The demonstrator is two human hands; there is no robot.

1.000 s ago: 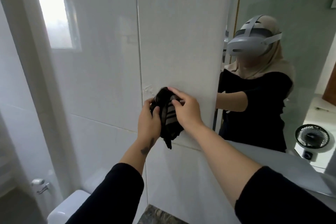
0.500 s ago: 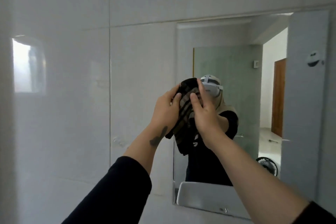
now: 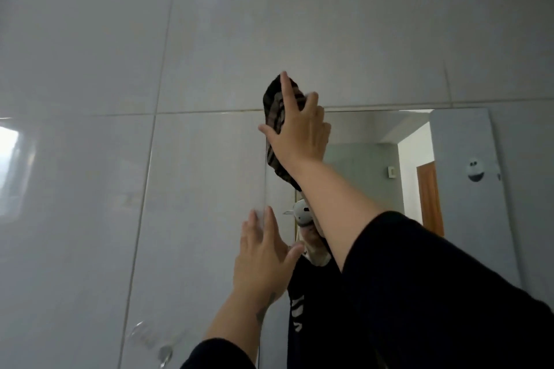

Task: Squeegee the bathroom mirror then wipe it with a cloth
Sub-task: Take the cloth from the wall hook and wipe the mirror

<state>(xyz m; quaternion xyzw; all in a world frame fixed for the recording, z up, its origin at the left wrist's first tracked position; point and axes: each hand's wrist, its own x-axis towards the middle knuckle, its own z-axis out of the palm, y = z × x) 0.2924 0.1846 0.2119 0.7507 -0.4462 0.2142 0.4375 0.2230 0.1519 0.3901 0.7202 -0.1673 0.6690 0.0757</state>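
The bathroom mirror [image 3: 374, 165] hangs on the white tiled wall, right of centre. My right hand [image 3: 299, 132] presses a dark striped cloth [image 3: 273, 108] flat against the mirror's top left corner, the cloth overlapping the tile above. My left hand [image 3: 263, 255] is lower, fingers spread, palm toward the mirror's left edge, holding nothing. No squeegee is in view. The mirror reflects a person in black, mostly hidden behind my arms.
Glossy white tiles [image 3: 90, 189] fill the wall left of and above the mirror. A clear wall hook [image 3: 150, 335] sits low on the tiles. A small round sticker [image 3: 475, 169] is near the mirror's right side. A wooden door [image 3: 430, 198] shows in the reflection.
My view tilted upward. My left hand let go of the cloth and dropped to the mirror's left edge. My right hand carried the cloth up to the mirror's top left corner.
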